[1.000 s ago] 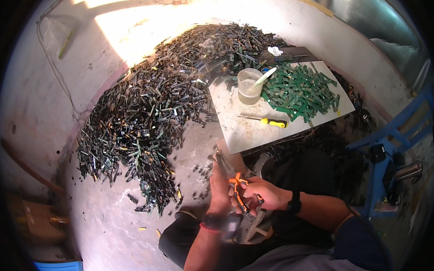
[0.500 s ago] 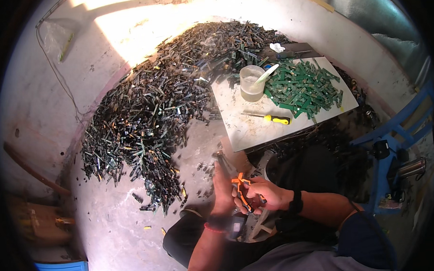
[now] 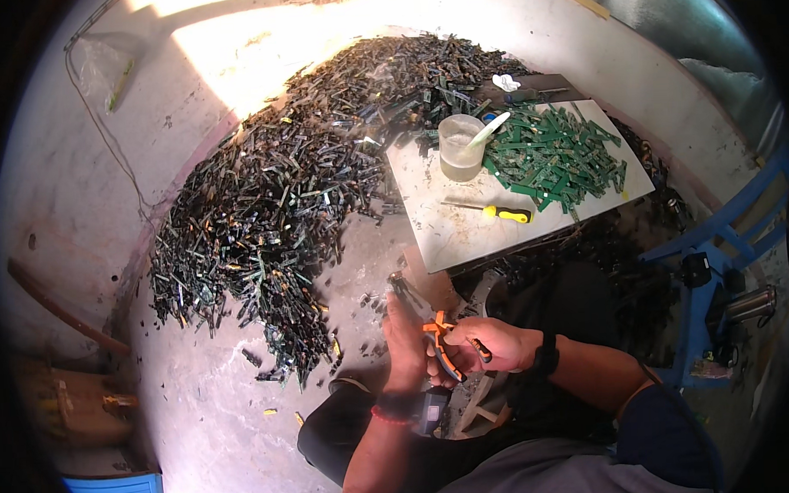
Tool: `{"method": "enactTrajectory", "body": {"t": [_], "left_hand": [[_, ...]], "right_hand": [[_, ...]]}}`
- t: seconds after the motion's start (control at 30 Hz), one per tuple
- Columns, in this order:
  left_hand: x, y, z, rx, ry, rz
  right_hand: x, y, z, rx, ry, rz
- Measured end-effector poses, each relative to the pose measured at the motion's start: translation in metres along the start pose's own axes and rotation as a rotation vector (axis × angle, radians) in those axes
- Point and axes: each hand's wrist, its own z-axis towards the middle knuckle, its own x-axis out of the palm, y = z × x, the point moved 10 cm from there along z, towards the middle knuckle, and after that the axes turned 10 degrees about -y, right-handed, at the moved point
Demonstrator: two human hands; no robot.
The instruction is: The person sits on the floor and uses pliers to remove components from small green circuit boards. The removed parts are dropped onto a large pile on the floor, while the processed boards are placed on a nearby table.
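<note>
1. Dark strips, black through brown, make up a broad heap (image 3: 254,208) spread over the floor (image 3: 210,431) to the left and far side. Left loose, presumably because there are so many; its near edge comes close to the person.
2. White worktop (image 3: 442,245), low and set at a slant, stands ahead and slightly right. Likely put there to lie within reach of the right arm.
3. Green strips (image 3: 557,167) lie piled on the far right part of the worktop. Probably kept there so they do not mix with the dark ones.
4. Translucent cup (image 3: 461,162), upright, cloudy lower down, just left of the green strips. A pale handle (image 3: 492,130) leans out over its rim, perhaps so it can be picked up easily.
5. Right hand (image 3: 499,341): closed around orange-and-black pliers (image 3: 447,352), thumb uppermost. Handles stand apart, so the squeeze appears slack. The pliers sit above the lap, short of the worktop, beside the other hand.
6. Left hand (image 3: 404,340): raised just beside the pliers, perhaps steadying something at their head. Finger closure cannot be told.
7. Yellow-and-black screwdriver (image 3: 508,215) lies flat on the worktop, shaft pointing left; seemingly parked nearby.
8. Slim grey shape (image 3: 403,291) at the left fingertips: too blurred to say whether strip or pliers' nose.
</note>
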Motion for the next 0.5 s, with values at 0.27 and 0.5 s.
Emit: {"method": "enactTrajectory", "body": {"t": [0.27, 0.5], "left_hand": [[-0.001, -0.006, -0.009, -0.073, -0.018, -0.008], [-0.003, -0.006, -0.01, -0.037, -0.05, 0.001]], "right_hand": [[-0.002, 0.002, 0.003, -0.046, 0.032, 0.028], [-0.007, -0.002, 0.006, -0.051, 0.003, 0.024]]}}
